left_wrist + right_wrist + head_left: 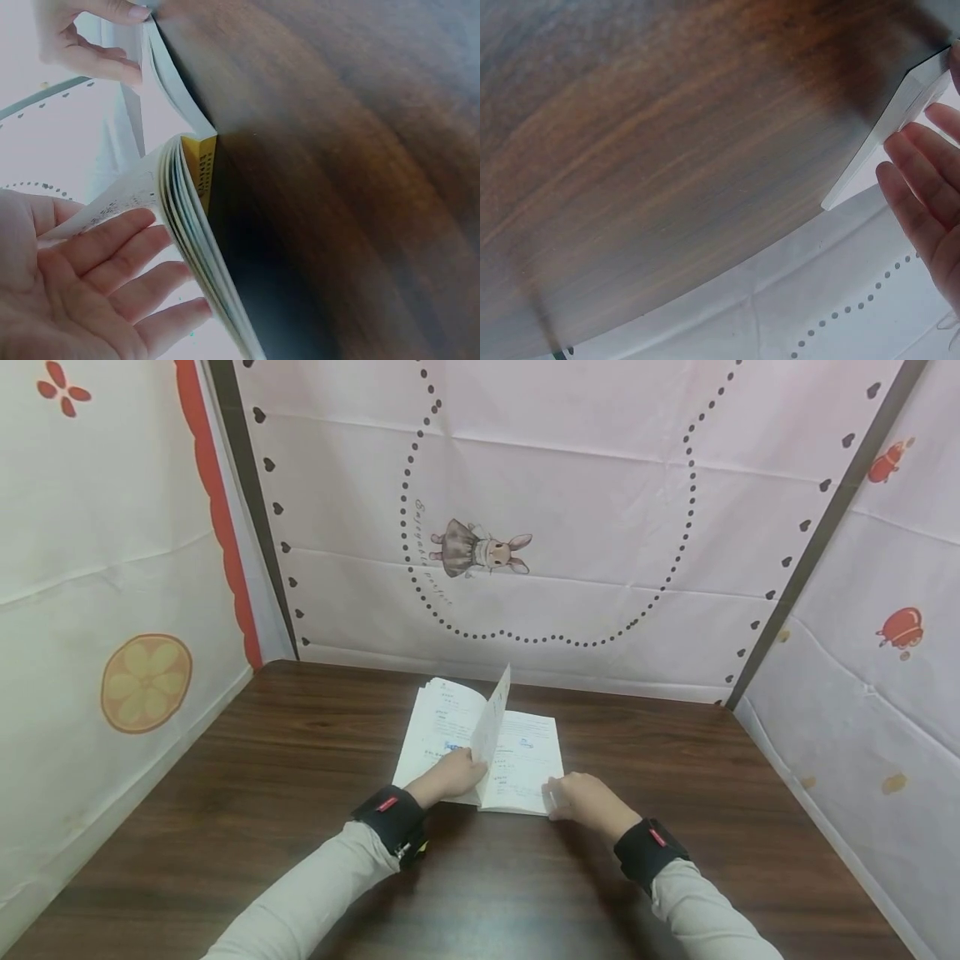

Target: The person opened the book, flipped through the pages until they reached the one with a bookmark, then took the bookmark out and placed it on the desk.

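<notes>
A book (525, 752) lies spread on the table, its pages printed with text and small blue marks. One page (491, 714) stands up near the middle. My left hand (459, 772) pinches that page low down; the left wrist view shows it between thumb and index finger, the other fingers extended over the left-hand pages. At the book's lower right corner is my right hand (588, 800). Its thumb touches the edge there, and its fingers (919, 172) reach loosely over the right-hand page. A yellow strip of the spine (199, 169) shows from below.
The dark wooden table (300, 760) extends around the book on all sides. Behind it hangs a pale cloth (600, 527) with a rabbit print, and more printed cloth (870, 693) borders the sides. Both wrists wear black bands (651, 853).
</notes>
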A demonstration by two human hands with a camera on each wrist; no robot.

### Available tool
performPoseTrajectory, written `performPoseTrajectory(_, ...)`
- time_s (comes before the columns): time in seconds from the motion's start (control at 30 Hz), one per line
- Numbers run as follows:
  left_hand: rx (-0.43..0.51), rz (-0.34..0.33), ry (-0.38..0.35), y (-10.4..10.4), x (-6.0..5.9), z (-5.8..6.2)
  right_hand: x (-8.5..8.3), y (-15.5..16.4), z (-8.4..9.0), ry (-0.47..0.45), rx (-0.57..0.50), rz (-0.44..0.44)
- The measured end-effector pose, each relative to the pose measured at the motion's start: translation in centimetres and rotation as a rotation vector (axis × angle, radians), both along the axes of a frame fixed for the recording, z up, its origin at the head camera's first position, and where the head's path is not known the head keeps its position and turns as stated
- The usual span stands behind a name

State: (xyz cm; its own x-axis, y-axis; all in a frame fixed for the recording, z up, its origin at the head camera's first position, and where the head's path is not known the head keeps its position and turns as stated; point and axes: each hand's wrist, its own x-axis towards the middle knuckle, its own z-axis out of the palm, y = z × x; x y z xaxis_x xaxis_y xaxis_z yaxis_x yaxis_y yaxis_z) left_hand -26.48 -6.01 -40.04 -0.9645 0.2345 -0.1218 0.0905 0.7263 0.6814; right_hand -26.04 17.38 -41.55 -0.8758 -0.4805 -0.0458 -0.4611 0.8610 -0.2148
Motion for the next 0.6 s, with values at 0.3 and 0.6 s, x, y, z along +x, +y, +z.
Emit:
performPoseTrajectory(0.3,0.173,0.271,0.205,-1.7,-0.3,0.7,-0.1,-0.2,0.3,-0.037,-0.013,-0.036)
performPoseTrajectory(0.6,-0.319,0.176,0.520,-2.6,0.5,0.0,-0.1,-0.3,0.4,-0.046,-0.009,-0.052)
